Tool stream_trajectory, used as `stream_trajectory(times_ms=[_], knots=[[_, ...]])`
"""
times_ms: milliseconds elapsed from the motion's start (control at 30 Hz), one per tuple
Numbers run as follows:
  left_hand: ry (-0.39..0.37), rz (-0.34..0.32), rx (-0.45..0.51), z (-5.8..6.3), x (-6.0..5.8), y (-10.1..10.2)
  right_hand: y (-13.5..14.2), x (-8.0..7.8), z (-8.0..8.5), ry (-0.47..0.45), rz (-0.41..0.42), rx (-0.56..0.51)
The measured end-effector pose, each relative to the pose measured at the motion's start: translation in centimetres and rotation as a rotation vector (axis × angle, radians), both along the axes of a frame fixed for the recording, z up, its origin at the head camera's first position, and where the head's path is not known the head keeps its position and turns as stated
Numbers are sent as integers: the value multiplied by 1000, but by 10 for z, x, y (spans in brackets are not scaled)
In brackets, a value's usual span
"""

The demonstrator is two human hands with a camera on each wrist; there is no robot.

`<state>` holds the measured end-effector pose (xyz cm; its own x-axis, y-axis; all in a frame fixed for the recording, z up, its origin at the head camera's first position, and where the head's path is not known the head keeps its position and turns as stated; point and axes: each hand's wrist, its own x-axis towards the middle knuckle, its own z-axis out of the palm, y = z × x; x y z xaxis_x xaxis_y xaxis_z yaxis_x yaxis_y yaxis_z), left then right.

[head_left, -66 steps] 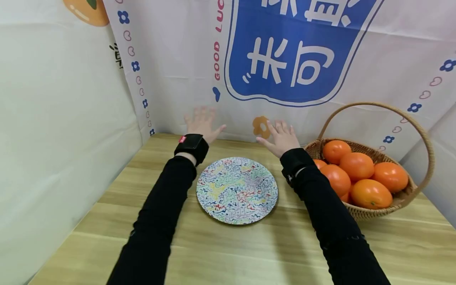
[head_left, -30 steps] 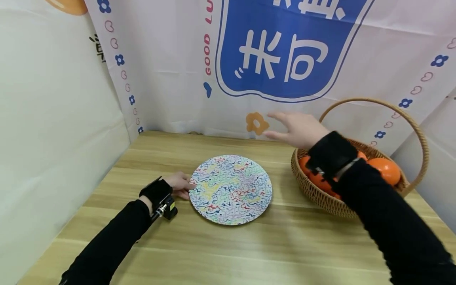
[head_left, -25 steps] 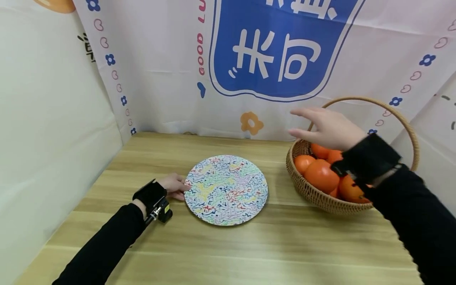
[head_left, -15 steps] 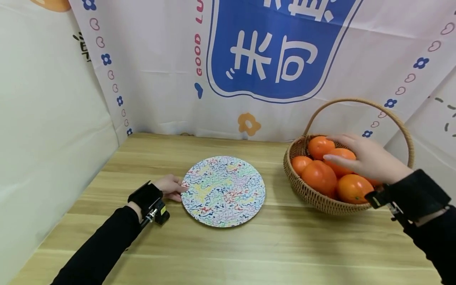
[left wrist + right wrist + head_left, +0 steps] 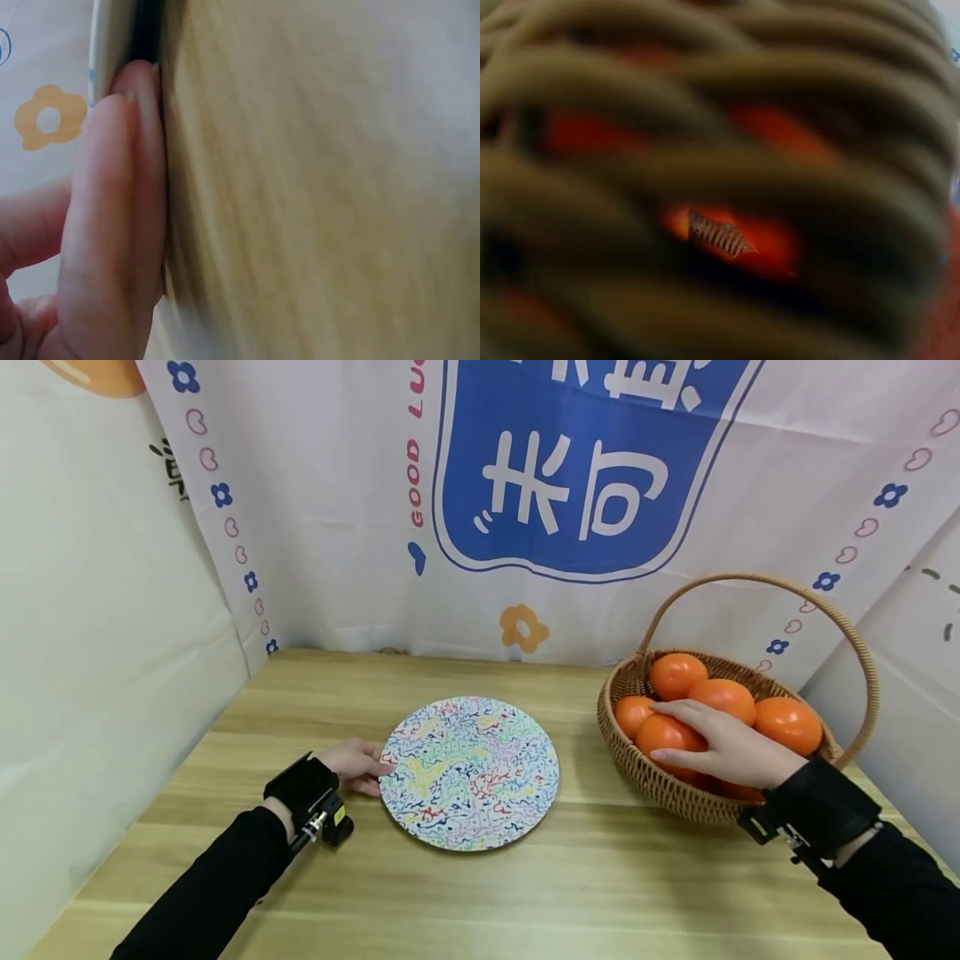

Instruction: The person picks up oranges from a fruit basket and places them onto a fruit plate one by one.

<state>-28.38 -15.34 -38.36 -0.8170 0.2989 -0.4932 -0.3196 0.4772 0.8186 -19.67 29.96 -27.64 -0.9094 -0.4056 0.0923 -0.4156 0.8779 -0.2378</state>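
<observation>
A round plate (image 5: 468,777) with a colourful squiggle pattern lies on the wooden table. At its left rim my left hand (image 5: 354,766) pinches the edge, thumb above. In the left wrist view, the left fingers (image 5: 101,217) reach beneath the plate's rim (image 5: 101,45), close to the tabletop. My right hand (image 5: 723,745) is over the wicker basket (image 5: 667,793), its extended fingers and thumb spread across an orange (image 5: 667,735) at the front. The fingers' far side is hidden. Basket weave (image 5: 705,165) fills the right wrist view, with orange colour showing through gaps.
Several more oranges (image 5: 787,725) fill the basket, whose tall handle (image 5: 862,652) arches over them. A printed cloth (image 5: 345,527) hangs along the table's back edge. A pale wall covering (image 5: 97,652) borders the left side.
My left hand went from the back of the table to the plate's left rim. The right hand moved right from the cloth, then down and slightly left onto the front orange.
</observation>
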Motion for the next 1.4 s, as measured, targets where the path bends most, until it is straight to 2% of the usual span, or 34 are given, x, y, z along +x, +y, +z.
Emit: stream_trajectory(times_ms=[267,467,600,767,967,1133,1200,1300,1400], knots=[[-3,15,22,3,-5,-1,0,-3,1,-71,-44,-80],[-10,13,24,2,-5,-1,-3,-5,-4,-54,-91,-127],[-13,9,23,0,-5,-1,-4,-5,-6,-80,-127,-141],[-19,22,-1,-3,-6,0,-4,-6,-8,-159,-182,-151],[-24,14,-3,-4,-5,0,-1,-6,-5,-228,-91,-208],[-19,13,-6,-2,-5,-1,0,-5,4,-363,-146,-278],[-16,6,-11,-1,-5,-1,1,-6,5,-444,-194,-322],[-18,17,-21,-2,-4,0,3,-7,4,-498,-227,-351],[-20,15,-24,-4,-4,1,3,-7,3,-487,-242,-336]])
